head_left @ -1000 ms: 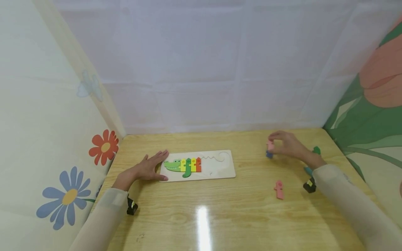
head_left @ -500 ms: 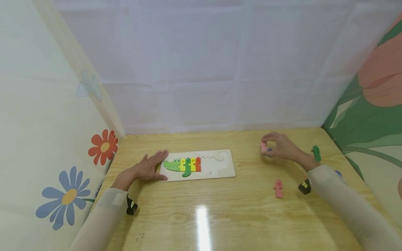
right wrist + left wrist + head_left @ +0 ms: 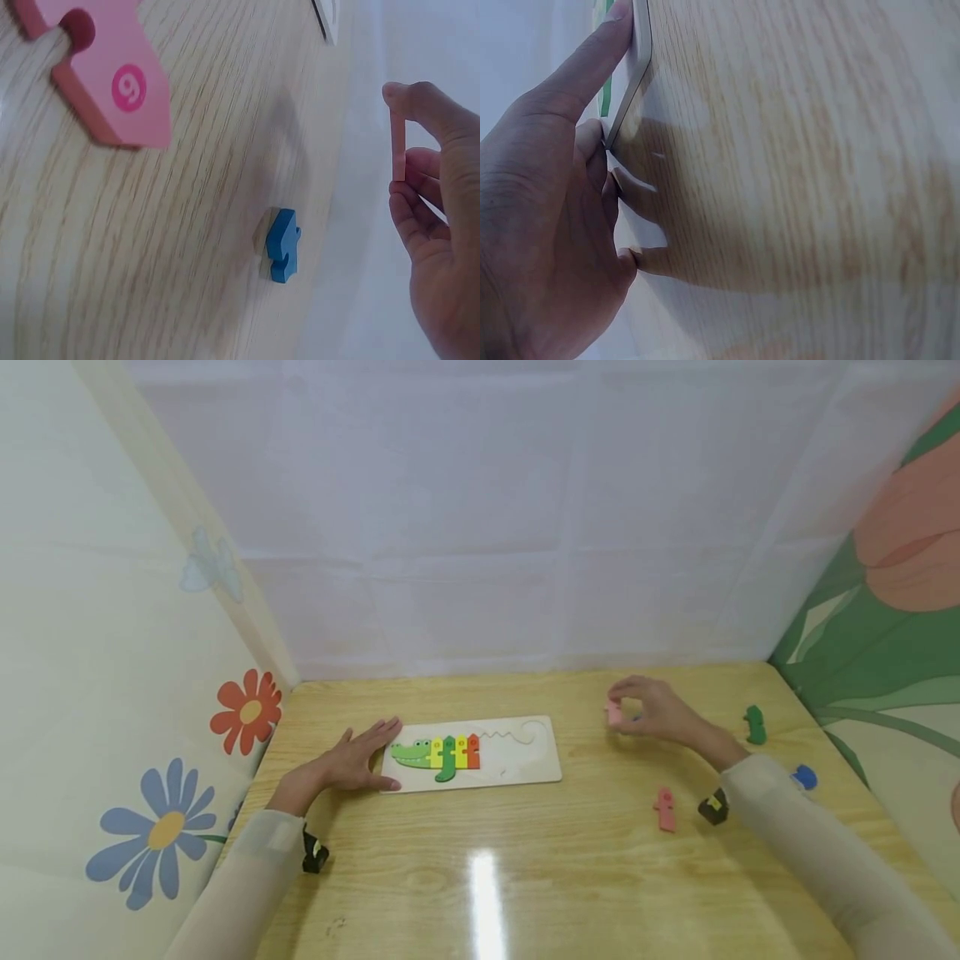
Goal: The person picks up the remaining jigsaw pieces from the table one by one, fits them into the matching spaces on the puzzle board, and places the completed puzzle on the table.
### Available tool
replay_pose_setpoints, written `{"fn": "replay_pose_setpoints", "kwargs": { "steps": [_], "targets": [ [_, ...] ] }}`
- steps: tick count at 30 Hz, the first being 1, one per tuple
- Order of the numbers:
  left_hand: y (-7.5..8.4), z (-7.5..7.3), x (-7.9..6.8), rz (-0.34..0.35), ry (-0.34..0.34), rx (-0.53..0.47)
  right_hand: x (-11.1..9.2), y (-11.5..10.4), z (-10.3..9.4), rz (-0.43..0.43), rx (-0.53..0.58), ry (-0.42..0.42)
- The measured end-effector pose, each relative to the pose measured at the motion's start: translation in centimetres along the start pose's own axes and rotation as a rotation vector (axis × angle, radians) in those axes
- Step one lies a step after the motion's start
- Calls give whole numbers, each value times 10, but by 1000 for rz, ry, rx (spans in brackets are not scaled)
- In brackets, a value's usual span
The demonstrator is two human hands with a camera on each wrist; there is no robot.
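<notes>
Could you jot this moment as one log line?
left hand: touches puzzle board | right hand: pinches pink piece | other pink piece: on table

Pink piece (image 3: pixel 613 712) carried leftward, nearer the puzzle board (image 3: pixel 521 764).
Over the last second it has been brought left in the right hand (image 3: pixel 660 712), by which the small blue piece (image 3: pixel 283 247) is now mostly hidden in the head view. The green piece (image 3: pixel 755 725) and rounded blue piece (image 3: pixel 805 777) have been fully or largely uncovered by the right sleeve's (image 3: pixel 817 852) shift.
</notes>
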State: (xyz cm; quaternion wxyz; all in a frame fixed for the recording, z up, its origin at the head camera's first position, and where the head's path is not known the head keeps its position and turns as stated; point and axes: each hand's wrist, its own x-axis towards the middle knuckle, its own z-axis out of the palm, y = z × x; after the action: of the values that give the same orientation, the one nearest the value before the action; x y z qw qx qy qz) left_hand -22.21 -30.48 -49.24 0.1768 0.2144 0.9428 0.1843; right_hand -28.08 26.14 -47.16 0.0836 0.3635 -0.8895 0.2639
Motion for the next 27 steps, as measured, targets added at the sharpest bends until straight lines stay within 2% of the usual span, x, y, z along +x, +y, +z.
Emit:
{"fn": "replay_pose_setpoints", "kwargs": {
  "steps": [6, 12, 19, 27],
  "targets": [
    [1, 0, 0, -4, -4, 0, 4, -4, 6, 0, 45, -15],
    [0, -1, 0, -4, -10, -1, 8, -10, 11, -39, 50, -4],
    [2, -2, -1, -5, -5, -4, 15, -19, 14, -36, 54, -13],
    [0, 1, 1, -8, -2, -3, 22, -26, 23, -99, 47, -5]
  ]
}}
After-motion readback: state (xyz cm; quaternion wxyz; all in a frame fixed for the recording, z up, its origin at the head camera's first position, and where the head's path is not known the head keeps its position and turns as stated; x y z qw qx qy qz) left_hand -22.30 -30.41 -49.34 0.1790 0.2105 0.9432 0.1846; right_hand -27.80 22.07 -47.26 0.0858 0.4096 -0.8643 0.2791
